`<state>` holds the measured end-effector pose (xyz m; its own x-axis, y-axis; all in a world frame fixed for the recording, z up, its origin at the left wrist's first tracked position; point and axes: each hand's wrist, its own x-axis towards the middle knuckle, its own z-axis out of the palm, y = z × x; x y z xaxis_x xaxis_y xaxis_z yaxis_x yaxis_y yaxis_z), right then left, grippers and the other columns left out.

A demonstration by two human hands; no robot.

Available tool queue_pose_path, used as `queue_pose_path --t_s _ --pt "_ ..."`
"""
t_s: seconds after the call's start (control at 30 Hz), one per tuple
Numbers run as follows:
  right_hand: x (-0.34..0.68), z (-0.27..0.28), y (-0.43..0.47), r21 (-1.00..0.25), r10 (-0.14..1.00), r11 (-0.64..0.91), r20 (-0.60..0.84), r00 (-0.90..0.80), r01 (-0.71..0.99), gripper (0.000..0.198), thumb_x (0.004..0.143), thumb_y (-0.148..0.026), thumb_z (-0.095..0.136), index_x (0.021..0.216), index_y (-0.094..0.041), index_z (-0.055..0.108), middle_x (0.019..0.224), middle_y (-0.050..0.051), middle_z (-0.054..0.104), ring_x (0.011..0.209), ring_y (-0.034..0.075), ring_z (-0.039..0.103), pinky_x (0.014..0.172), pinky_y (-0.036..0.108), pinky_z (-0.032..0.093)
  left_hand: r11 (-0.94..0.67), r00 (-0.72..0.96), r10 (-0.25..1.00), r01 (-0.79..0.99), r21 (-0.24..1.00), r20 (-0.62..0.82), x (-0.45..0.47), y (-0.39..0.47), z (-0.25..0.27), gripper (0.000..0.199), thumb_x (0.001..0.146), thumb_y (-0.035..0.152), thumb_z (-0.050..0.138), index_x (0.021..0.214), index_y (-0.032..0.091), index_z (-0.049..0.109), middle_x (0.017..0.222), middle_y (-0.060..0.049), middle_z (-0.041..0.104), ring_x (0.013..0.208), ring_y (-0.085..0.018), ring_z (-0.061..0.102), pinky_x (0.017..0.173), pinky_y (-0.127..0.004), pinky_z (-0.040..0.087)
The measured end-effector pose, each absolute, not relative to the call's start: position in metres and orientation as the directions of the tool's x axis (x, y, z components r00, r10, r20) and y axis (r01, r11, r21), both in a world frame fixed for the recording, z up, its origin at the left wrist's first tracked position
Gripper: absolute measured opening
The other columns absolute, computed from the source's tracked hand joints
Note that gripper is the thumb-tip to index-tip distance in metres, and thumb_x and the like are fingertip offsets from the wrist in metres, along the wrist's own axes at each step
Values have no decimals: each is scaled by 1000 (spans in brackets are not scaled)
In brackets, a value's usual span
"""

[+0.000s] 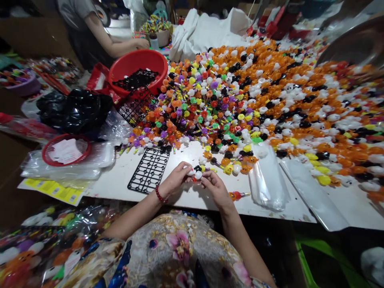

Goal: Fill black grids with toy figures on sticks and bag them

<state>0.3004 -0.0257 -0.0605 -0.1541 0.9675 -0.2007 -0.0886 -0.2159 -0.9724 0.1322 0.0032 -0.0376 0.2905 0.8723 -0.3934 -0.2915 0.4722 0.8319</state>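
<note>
My left hand (177,176) pinches a small white plastic figure with red marks, above the white table (117,180). Facing it, my right hand (216,187) has its fingertips closed around another small white toy head (198,175). Black and red bits show between the two hands, but how the pieces join is too small to tell. Left of my hands lies a black plastic grid (150,170). By my right wrist rests an orange-and-red topped stick toy (237,195). The big pile of colourful toys (204,104) begins just beyond my fingers.
Clear plastic bags (267,178) lie to the right, near the table edge. A red basin (138,60) with black grids stands at the back left, near a black bag (73,110). A small red basket (66,150) holds paper slips. Across the table is another person's arm (105,40).
</note>
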Motion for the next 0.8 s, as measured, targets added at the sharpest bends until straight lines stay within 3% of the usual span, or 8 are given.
queue_pose_path --t_s 0.17,0.3,0.4,0.5,0.6,0.7,0.8 --pt "298 -69 -33 -974 963 -226 -219 -161 -31 52 85 -57 58 126 -24 53 79 -1 60 63 13 49 57 25 42 479 294 869 -305 823 -397 135 0 -45 35 74 45 70 85 19 50 61 6 55 49 -7 47 47 -17 34" --pt "297 -63 -35 -987 976 -137 -148 -161 80 43 86 -52 58 119 -24 57 94 2 62 80 16 56 71 28 47 482 309 863 -267 835 -400 134 -1 -43 31 73 43 69 79 18 52 62 6 53 49 -6 46 47 -17 35" --pt "297 -57 -37 -988 980 -113 -128 -154 101 35 85 -47 61 111 -23 58 88 1 61 83 16 58 77 28 48 440 314 869 -143 886 -381 131 -3 -40 34 73 47 69 71 18 51 61 6 50 49 -6 45 48 -18 37" --pt "297 -55 -38 -986 974 -155 -163 -160 63 35 85 -48 61 109 -23 59 82 -1 60 78 15 58 75 27 49 311 330 894 32 950 -304 127 -4 -38 28 74 44 68 76 18 61 65 4 57 56 -9 50 55 -21 42" --pt "298 -57 -39 -980 967 -197 -198 -162 23 41 83 -53 63 111 -23 62 86 1 65 82 16 62 77 29 51 161 357 912 142 977 -202 123 -3 -39 21 76 37 66 85 18 69 80 -1 69 73 -14 60 72 -25 48" --pt "301 -54 -40 -974 961 -220 -225 -161 45 52 78 -61 65 113 -23 68 101 6 72 97 22 65 88 36 53 35 413 902 221 975 -126 120 -5 -41 22 80 35 60 86 18 72 88 -4 72 83 -16 63 81 -26 48" --pt "307 -53 -40 -962 950 -248 -265 -165 114 63 72 -69 66 114 -22 73 122 11 69 117 29 61 105 43 46 -150 508 861 323 934 -37 119 -6 -46 26 86 35 54 89 18 73 91 -6 73 82 -15 63 80 -25 48"
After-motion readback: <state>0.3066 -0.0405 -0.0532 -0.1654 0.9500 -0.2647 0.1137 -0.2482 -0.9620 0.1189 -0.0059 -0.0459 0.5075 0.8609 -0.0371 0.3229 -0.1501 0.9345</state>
